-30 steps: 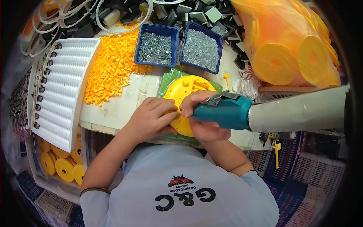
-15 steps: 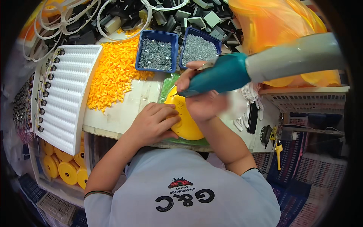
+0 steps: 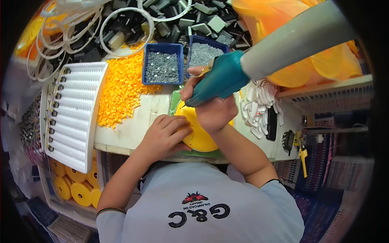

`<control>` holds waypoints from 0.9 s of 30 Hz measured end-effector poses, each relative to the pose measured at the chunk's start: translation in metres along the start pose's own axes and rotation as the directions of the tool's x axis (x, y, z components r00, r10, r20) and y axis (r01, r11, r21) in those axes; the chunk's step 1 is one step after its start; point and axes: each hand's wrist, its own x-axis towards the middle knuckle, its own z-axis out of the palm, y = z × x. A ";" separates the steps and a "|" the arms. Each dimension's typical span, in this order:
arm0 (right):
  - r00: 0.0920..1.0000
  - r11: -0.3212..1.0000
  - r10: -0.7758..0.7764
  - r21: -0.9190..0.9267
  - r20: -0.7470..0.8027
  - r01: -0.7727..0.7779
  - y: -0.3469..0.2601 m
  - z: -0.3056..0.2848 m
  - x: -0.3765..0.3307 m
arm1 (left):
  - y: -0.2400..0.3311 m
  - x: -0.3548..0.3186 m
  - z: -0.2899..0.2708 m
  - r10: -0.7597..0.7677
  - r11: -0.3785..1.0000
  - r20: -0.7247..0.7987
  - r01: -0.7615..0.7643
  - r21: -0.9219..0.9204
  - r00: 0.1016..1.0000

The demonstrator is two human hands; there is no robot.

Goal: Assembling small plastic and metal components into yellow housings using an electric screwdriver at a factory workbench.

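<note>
A round yellow plastic housing (image 3: 199, 139) with small holes lies on a green mat (image 3: 175, 101) at the table's near edge. My left hand (image 3: 165, 135) rests against its left side, fingers bent over the rim and holding it. In my right hand (image 3: 219, 115) is a teal power screwdriver (image 3: 221, 79) with a grey sleeve behind it, the fingers wrapped around its body. Its thin bit points down at the housing's upper left edge; whether it touches a screw there is too small to tell. My right hand and forearm cover part of the housing.
Behind stand two blue trays (image 3: 181, 65) (image 3: 190, 44) of small metal screws. Left are a heap of yellow plastic pieces (image 3: 119, 95) and a white foam tray (image 3: 75, 117). White strips (image 3: 255, 107) and a black phone-like slab (image 3: 272, 123) lie right; yellow discs (image 3: 81, 194) fill a bin below.
The screwdriver's rear has swung upward, so it slopes more steeply, while its bit stays near the housing's upper left edge. My left hand keeps its place; the whole view has shifted slightly.
</note>
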 end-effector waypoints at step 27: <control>0.963 0.319 -0.163 -0.912 0.214 0.257 -0.085 -0.034 -0.088 | 0.014 0.053 -0.031 0.071 0.997 -0.240 -0.074 -0.004 0.968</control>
